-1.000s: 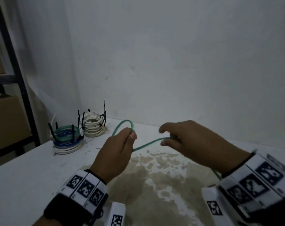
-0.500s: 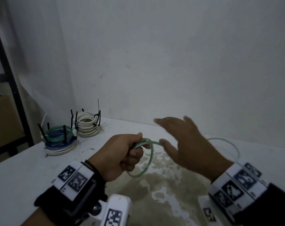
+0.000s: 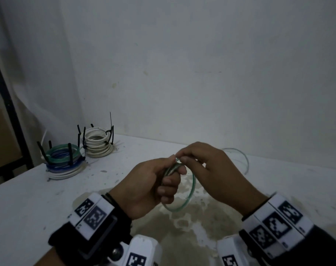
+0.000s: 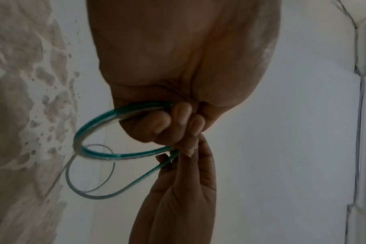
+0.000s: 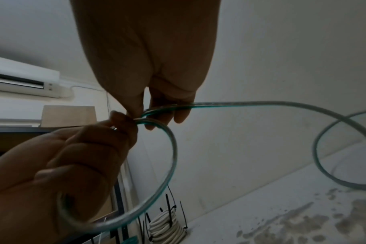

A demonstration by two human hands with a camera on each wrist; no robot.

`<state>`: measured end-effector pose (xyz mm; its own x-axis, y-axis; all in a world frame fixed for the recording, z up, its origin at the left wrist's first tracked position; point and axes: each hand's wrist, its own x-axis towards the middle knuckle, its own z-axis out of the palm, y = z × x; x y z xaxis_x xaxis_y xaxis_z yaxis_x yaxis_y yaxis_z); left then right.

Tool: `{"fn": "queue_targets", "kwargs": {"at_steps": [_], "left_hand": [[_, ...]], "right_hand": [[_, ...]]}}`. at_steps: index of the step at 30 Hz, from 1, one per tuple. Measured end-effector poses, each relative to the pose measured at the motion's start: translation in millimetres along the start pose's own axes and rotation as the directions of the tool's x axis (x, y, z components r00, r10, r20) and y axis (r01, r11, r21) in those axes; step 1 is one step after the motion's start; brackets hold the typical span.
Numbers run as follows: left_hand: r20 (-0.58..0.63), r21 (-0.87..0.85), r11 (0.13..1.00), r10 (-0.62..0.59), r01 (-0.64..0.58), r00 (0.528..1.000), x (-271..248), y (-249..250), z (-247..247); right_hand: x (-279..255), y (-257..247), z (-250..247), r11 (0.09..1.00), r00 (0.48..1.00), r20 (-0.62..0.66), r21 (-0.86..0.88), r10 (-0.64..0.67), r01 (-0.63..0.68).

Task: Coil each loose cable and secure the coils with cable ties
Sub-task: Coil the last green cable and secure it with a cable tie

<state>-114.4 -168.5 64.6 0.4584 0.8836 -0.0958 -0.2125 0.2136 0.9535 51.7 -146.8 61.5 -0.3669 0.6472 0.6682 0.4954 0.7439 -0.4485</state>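
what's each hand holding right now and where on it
Left hand grips the green cable at the top of its loops; right hand pinches the cable's next turn beside that grip.

The left hand (image 3: 150, 186) covers the top of the green cable (image 3: 190, 192) loop, so how many turns lie in its grip cannot be counted. The right hand (image 3: 213, 169) hides the stretch of cable running back to the loose loops near the table's (image 3: 29, 198) far edge. In the right wrist view, the white coil (image 5: 167, 229) is cut off by the bottom edge.
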Motion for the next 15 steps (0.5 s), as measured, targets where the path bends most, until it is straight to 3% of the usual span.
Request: {"fn": "queue_targets", "kwargs": {"at_steps": [3, 8, 12, 15], "left_hand": [[0.004, -0.027, 0.999, 0.022, -0.022, 1.000, -1, -2, 2], [-0.005, -0.243, 0.964, 0.108, -0.106, 0.994, -4, 6, -2], [-0.039, -0.458, 0.837, 0.316, -0.298, 0.948, -12, 34, -28], [-0.047, -0.568, 0.736, 0.416, -0.367, 0.908, -20, 49, -49]], "right_hand": [[-1, 1, -4, 0.988, 0.991, 0.067, 0.099, 0.112, -0.119], [-12, 18, -4, 0.984, 0.984, 0.000, 0.011, 0.176, -0.176], [-29, 40, -8, 0.946, 0.947, 0.035, -0.075, 0.319, -0.315], [-35, 44, -16, 0.936, 0.942, 0.004, -0.120, 0.334, -0.332]]}}
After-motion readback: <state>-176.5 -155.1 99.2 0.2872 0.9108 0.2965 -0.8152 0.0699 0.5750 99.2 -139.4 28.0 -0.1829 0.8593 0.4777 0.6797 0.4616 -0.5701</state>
